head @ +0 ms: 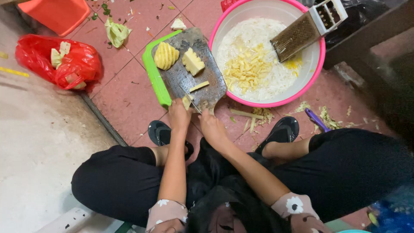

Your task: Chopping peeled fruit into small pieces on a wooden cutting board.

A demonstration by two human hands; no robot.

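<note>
I squat over a dark wooden cutting board (192,77) that lies on a green board (153,77) on the tiled floor. My left hand (179,114) presses a small yellow pineapple piece (186,102) onto the board's near edge. My right hand (211,125) grips a knife (192,100) whose blade rests beside that piece. Farther up the board lie a peeled pineapple half (166,55), a pineapple chunk (192,61) and a thin pineapple strip (199,86).
A pink-rimmed basin (317,73) at the right holds white shreds, yellow pineapple bits and a metal grater (308,28). A red bag (60,60) with scraps lies at the left, an orange tub (56,13) behind it. Peelings and a purple handle (317,121) lie near my right foot.
</note>
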